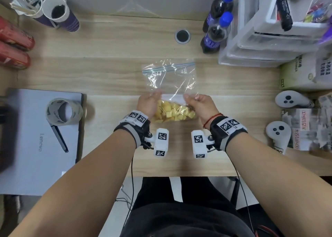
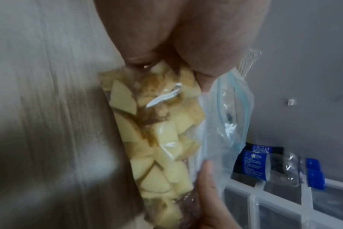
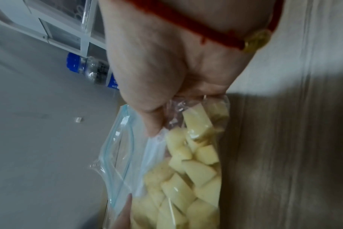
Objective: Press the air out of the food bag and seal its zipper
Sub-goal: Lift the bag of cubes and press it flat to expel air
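Note:
A clear food bag (image 1: 170,80) lies on the wooden desk (image 1: 111,75), with yellow food chunks (image 1: 172,113) heaped at its near end. Its blue zipper strip (image 1: 168,67) is at the far end, and the film between is puffed and crinkled. My left hand (image 1: 156,95) grips the bag's left side just above the chunks. My right hand (image 1: 188,98) pinches the right side at the same height. The left wrist view shows the chunks (image 2: 157,139) and the zipper (image 2: 235,100). In the right wrist view my thumb (image 3: 155,124) presses film beside the chunks (image 3: 190,170).
A closed laptop (image 1: 36,147) carrying a tape roll (image 1: 62,111) and a pen lies at the left. Two blue-capped bottles (image 1: 215,32) and plastic drawers (image 1: 269,30) stand at the back right. Two white controllers (image 1: 280,134) lie right. Cups (image 1: 57,12) and red cans (image 1: 14,44) are back left.

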Available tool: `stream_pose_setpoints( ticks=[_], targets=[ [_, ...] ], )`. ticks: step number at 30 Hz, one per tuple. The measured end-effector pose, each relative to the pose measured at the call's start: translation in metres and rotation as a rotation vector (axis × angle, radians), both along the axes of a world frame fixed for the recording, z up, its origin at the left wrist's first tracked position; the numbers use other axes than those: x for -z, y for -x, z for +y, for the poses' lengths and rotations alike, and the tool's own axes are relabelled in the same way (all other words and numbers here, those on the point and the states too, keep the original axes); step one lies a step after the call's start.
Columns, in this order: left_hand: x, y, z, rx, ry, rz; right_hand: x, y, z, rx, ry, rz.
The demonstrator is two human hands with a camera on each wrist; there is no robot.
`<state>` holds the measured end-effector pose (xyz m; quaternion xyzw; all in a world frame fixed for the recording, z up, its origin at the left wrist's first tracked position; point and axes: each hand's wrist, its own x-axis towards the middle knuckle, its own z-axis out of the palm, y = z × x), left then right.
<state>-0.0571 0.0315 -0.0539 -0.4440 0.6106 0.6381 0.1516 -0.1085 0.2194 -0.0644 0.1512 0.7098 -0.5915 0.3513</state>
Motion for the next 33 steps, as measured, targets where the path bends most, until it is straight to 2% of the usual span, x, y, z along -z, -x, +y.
stream_pose_setpoints(
  ticks=[6,11,13,16,20,23,28,33],
  targets=[
    [-0.004,0.007,0.001,-0.049,0.109,-0.006,-0.009,0.000,-0.002,0.059,-0.099,0.104],
    [-0.004,0.013,0.001,-0.144,0.093,-0.027,-0.022,0.001,-0.002,0.068,-0.097,0.209],
    [-0.010,0.016,0.002,-0.116,0.077,-0.030,-0.025,0.003,-0.002,0.071,-0.084,0.200],
    [-0.012,0.020,0.004,-0.073,0.078,0.044,-0.025,0.008,0.001,0.068,-0.115,0.178],
    [-0.023,0.030,0.004,-0.058,0.077,0.163,-0.024,0.018,0.000,0.130,-0.106,0.233],
    [-0.025,0.030,0.001,0.040,0.123,0.213,-0.019,0.019,0.004,0.138,-0.130,0.226],
    [-0.008,0.010,-0.001,0.231,0.299,0.129,-0.001,0.003,0.012,0.079,-0.164,0.099],
    [0.010,-0.006,0.006,0.215,0.322,0.031,0.008,-0.013,0.015,0.092,-0.241,0.019]
  ],
)
